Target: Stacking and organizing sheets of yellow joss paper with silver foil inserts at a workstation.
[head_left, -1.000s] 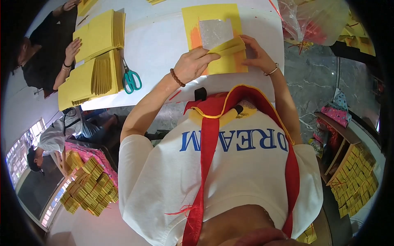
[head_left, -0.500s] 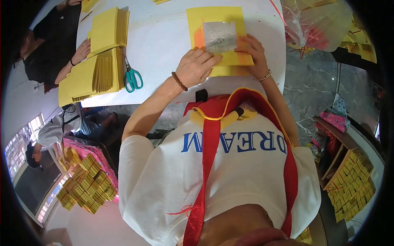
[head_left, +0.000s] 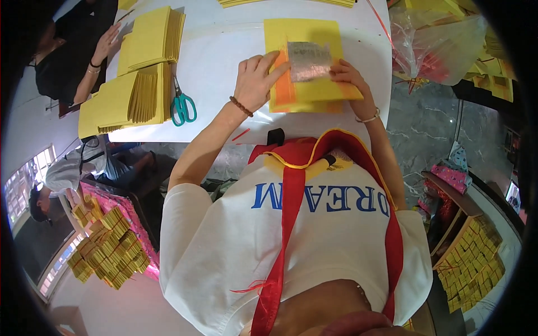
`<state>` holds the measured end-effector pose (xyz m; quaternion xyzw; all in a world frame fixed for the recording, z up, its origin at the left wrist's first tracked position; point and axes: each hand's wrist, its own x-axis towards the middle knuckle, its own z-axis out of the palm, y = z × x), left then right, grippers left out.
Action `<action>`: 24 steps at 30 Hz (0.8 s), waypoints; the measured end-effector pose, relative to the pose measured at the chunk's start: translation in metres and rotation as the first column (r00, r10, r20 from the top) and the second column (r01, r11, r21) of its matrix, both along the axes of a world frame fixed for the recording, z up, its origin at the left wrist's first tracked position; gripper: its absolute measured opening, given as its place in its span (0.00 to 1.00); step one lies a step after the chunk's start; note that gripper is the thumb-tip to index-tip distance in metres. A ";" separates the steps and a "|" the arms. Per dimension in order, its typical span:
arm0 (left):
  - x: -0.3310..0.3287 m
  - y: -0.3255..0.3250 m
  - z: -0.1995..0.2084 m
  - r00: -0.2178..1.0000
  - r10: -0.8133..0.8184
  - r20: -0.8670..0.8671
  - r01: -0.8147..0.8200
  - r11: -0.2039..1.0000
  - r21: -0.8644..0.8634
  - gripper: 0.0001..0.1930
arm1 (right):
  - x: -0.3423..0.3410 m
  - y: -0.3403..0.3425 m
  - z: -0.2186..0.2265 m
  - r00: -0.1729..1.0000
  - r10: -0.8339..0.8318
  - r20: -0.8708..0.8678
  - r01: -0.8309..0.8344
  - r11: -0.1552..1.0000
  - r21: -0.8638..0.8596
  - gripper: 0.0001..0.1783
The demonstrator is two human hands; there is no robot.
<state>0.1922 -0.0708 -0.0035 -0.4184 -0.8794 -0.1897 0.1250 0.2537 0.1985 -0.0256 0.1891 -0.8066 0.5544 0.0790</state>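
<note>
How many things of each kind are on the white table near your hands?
Stacks of yellow paper: 2
Yellow sheets with a silver foil square, under both hands: 1 pile
Teal-handled scissors: 1
Total: 4

Matt yellow paper sheets (head_left: 305, 33) bear a shiny silver foil square (head_left: 309, 60) on a smooth white table (head_left: 224, 67).
</note>
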 end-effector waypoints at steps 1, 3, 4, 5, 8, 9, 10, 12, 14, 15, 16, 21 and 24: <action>0.002 -0.001 0.003 0.999 -0.031 0.007 0.031 0.999 0.015 0.29 | 0.004 0.000 0.003 1.000 0.001 -0.002 -0.001 1.000 0.003 0.09; 0.008 -0.007 0.005 0.996 -0.089 -0.001 0.089 0.996 -0.005 0.27 | 0.014 -0.002 0.008 0.999 0.036 0.006 -0.036 0.999 -0.010 0.09; 0.012 -0.010 0.003 0.986 -0.150 0.070 0.152 0.988 -0.035 0.27 | 0.020 -0.003 0.010 0.999 0.039 0.007 -0.039 0.999 -0.011 0.09; 0.016 -0.012 0.003 0.967 -0.209 0.144 0.219 0.974 -0.058 0.26 | 0.027 -0.002 0.011 0.997 0.053 0.052 -0.056 0.997 0.050 0.09; 0.023 -0.017 0.005 0.946 -0.216 0.240 0.218 0.976 0.019 0.23 | 0.041 -0.007 0.015 0.980 0.057 0.190 -0.069 0.996 0.059 0.10; 0.025 -0.017 0.007 0.932 -0.222 0.286 0.207 0.975 0.084 0.22 | 0.043 -0.009 0.014 0.959 0.052 0.278 -0.057 0.998 0.010 0.11; 0.024 -0.017 0.009 0.914 -0.207 0.348 0.184 0.978 0.098 0.19 | 0.043 -0.007 0.009 0.959 0.053 0.280 -0.058 0.998 0.011 0.11; 0.021 -0.018 0.008 0.893 -0.208 0.399 0.169 0.977 0.130 0.18 | 0.041 -0.006 0.001 0.875 -0.055 0.481 0.009 0.995 0.097 0.12; 0.017 -0.016 0.005 0.870 -0.210 0.447 0.152 0.975 0.162 0.17 | 0.032 -0.004 0.003 0.833 -0.028 0.553 -0.005 0.998 0.058 0.14; 0.014 -0.012 0.003 0.848 -0.158 0.506 0.046 0.973 0.227 0.16 | 0.027 -0.006 0.004 0.785 0.000 0.619 -0.015 1.000 0.018 0.16; 0.013 -0.008 0.001 0.818 -0.112 0.565 -0.064 0.957 0.283 0.16 | 0.025 -0.010 0.001 0.786 0.002 0.619 -0.018 1.000 0.019 0.16; 0.011 0.010 -0.002 0.468 0.111 0.877 -0.464 0.875 0.137 0.17 | 0.013 -0.042 0.008 0.826 -0.319 0.465 0.500 0.795 -0.344 0.19; 0.001 0.012 -0.007 0.463 0.173 0.869 -0.493 0.866 0.090 0.18 | 0.013 -0.034 0.017 0.768 -0.358 0.531 0.470 0.878 -0.087 0.22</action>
